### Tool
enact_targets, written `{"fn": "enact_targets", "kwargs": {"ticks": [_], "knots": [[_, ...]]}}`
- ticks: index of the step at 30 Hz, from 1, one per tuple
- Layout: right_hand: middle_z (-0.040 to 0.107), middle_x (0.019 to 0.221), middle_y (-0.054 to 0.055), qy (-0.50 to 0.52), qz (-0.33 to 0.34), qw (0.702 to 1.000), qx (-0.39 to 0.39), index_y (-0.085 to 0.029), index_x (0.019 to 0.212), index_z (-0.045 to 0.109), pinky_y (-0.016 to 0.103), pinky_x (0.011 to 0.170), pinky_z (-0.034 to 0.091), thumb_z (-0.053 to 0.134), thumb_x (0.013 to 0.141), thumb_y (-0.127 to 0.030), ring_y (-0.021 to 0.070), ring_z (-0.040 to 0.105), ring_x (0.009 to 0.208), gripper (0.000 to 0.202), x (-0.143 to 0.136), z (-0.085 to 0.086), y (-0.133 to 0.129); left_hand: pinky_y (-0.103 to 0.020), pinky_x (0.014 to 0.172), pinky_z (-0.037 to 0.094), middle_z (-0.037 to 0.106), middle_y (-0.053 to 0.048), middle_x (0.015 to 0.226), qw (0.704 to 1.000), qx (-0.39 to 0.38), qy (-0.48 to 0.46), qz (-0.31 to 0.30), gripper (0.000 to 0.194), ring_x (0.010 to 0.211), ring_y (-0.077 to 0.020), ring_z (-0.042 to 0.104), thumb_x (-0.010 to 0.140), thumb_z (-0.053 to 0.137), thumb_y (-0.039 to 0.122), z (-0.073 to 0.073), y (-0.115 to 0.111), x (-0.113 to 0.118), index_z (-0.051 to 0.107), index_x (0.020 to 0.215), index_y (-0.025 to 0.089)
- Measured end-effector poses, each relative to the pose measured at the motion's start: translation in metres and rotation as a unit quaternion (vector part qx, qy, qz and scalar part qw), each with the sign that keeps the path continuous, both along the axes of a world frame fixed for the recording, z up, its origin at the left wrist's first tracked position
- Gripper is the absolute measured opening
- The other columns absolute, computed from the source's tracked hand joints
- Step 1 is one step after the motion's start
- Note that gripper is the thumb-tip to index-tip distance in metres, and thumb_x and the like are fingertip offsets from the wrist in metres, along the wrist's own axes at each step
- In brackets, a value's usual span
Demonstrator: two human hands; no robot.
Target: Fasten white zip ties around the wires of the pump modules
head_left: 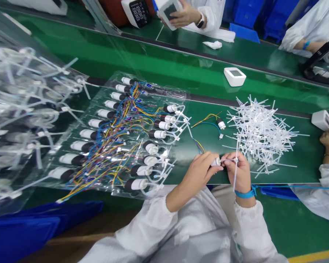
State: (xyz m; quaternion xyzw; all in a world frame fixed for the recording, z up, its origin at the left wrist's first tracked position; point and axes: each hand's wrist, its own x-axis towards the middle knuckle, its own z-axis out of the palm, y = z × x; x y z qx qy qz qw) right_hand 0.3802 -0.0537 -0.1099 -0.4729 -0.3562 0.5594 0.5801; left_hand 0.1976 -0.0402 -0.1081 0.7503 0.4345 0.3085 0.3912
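My left hand point(199, 170) is closed round a small motor pump, whose white end point(216, 161) shows past the fingers. Coloured wires point(199, 145) come out behind that hand. In my right hand point(239, 172) thumb and fingers pinch a thin translucent tube assembly point(235, 178) with a small connector. One of its tubes points at the pump's white end; whether it is seated there I cannot tell. Just beyond my hands lies another wired pump point(221, 124). To their right is a heap of similar tube assemblies point(263, 133).
On the left, pumps with wires and tubes lie in rows on clear plastic point(98, 98), with more bagged ones point(22, 120) at far left. A white device point(235, 76) rests beyond the tube heap. Co-workers' hands point(185, 14) hold devices across the bench and at right.
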Motion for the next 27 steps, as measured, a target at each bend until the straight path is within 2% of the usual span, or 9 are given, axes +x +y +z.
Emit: {"fn": "enact_targets", "kwargs": {"ticks": [6,15,27], "knots": [[0.079,0.091,0.000,-0.031,0.003,1.000,-0.002,-0.027,0.089,0.068,0.037,0.085,0.061,0.094,0.084,-0.028,0.0213,0.074,0.085,0.027,0.0009,-0.0003,-0.0015,-0.036,0.090,0.047,0.074,-0.004,0.105,1.000,-0.002,0.000,-0.004,0.012,0.098,-0.0246,0.068,0.115,0.060,0.032,-0.0035,0.0000,0.0008,0.069,0.115,0.023],[0.083,0.091,0.000,-0.047,0.002,0.999,-0.008,-0.028,0.106,0.071,0.038,0.085,0.062,0.095,0.084,-0.026,0.0224,0.078,0.084,0.032,0.0033,-0.0035,-0.0037,-0.035,0.090,0.045,0.075,-0.002,0.098,1.000,-0.009,-0.008,-0.017,0.017,0.094,-0.0241,0.069,0.115,0.063,0.035,-0.0020,0.0009,-0.0014,0.067,0.105,0.023],[0.085,0.092,0.001,-0.097,0.000,0.995,-0.006,-0.027,0.105,0.075,0.037,0.086,0.062,0.097,0.084,-0.026,0.0229,0.080,0.084,0.030,0.0078,-0.0090,-0.0066,-0.036,0.089,0.046,0.077,-0.004,0.102,0.998,0.028,0.041,-0.031,0.019,0.095,-0.0258,0.071,0.112,0.067,0.041,-0.0092,0.0031,-0.0001,0.069,0.109,0.022]]}}
